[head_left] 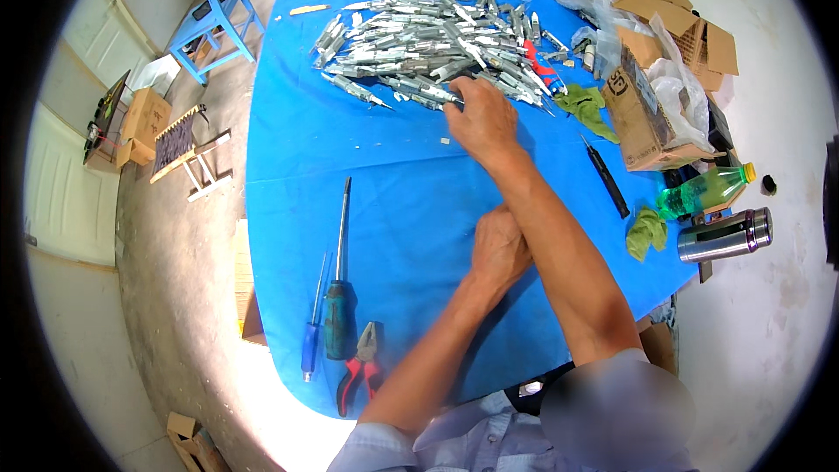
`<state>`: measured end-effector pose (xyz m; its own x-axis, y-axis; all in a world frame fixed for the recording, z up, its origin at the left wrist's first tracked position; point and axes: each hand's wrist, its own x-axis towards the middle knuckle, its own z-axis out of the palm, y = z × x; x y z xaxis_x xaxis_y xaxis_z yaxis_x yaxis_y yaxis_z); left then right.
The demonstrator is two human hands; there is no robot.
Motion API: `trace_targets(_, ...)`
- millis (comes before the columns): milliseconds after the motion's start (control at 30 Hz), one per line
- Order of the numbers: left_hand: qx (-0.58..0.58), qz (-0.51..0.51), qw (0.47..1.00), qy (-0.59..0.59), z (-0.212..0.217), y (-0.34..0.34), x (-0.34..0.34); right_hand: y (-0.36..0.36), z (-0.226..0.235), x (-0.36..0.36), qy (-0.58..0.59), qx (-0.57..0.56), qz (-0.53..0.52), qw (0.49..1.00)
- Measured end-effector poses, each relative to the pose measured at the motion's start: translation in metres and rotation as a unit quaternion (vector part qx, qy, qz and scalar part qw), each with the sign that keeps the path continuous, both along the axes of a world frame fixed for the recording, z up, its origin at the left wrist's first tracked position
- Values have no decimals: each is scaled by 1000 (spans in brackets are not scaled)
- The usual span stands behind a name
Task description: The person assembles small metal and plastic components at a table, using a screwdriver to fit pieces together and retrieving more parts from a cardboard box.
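A big heap of silver metal pieces [437, 44] lies on the far half of the blue table [393, 192]. My right hand [482, 121] reaches across to the heap's near edge, its fingers curled down and pinched on one silver piece there. My left hand [498, 249] is closed in a fist near the middle of the table and presses against my right forearm. Nothing shows in the fist.
A long green-handled screwdriver [340, 297], a small blue one [312, 341] and red pliers [361, 369] lie at the near left. To the right are a black tool [605, 177], green rags [585, 107], cardboard boxes [642, 118], a green bottle [708, 190] and a steel flask [725, 234]. A blue chair [218, 9] stands far left.
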<state>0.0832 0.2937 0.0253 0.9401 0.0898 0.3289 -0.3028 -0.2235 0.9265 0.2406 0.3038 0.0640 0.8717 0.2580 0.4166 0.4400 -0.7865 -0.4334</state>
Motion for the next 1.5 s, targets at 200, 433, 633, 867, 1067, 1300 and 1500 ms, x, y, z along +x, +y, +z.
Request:
trace_targets(200,25,10,1000,11,-6,-2,3,-6,-4,4,24,19,22,999)
trace_targets(433,55,27,998,8,2,-2,3,-22,-7,-3,66,111,30,991)
trace_targets(633,164,-21,986,-15,7,-7,-2,-67,-16,-17,207,260,37,942)
trace_targets(867,189,-23,982,-15,12,-9,-3,-112,-8,-56,334,462,50,820)
trace_targets(1067,142,-12,990,-2,18,-10,-2,-127,-19,-59,345,515,100,778)
trace_targets(1300,160,-3,987,3,25,-9,-2,-124,-17,-57,359,510,125,772)
trace_targets(1500,162,-4,987,17,27,-11,-2,-125,-14,-56,366,515,132,764)
